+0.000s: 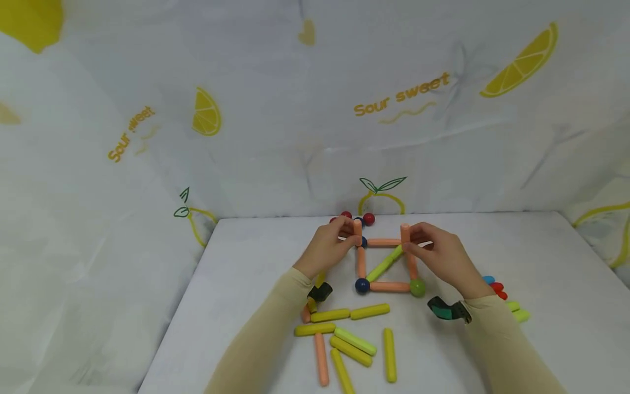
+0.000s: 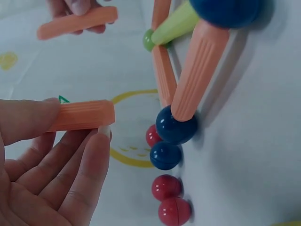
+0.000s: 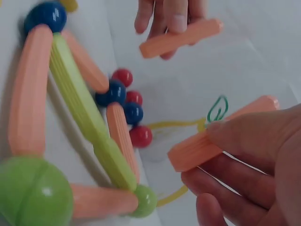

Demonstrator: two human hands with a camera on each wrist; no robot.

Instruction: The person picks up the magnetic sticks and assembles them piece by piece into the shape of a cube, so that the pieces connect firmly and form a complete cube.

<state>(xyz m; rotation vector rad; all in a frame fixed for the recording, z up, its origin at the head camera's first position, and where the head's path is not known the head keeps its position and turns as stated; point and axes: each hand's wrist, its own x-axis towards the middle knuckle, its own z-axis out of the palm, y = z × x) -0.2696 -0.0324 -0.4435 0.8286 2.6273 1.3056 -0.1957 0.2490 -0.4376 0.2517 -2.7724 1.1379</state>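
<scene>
Square (image 1: 389,287) on the table (image 1: 236,273) looks complete to me, diagonal (image 1: 383,267) included, leaving 2 orange sticks (image 1: 357,229), unattached, pinched upright above its far corners, 1 each in left hand (image 1: 328,249) and right hand (image 1: 443,255)

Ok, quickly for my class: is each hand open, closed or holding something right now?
Left hand: holding an orange stick.
Right hand: holding another orange stick.

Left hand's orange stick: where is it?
Head view, just right of centre: the orange stick is pinched in the left hand, left of a second stick in the right hand; left wrist view shows it clear of the nearest blue ball.
</scene>
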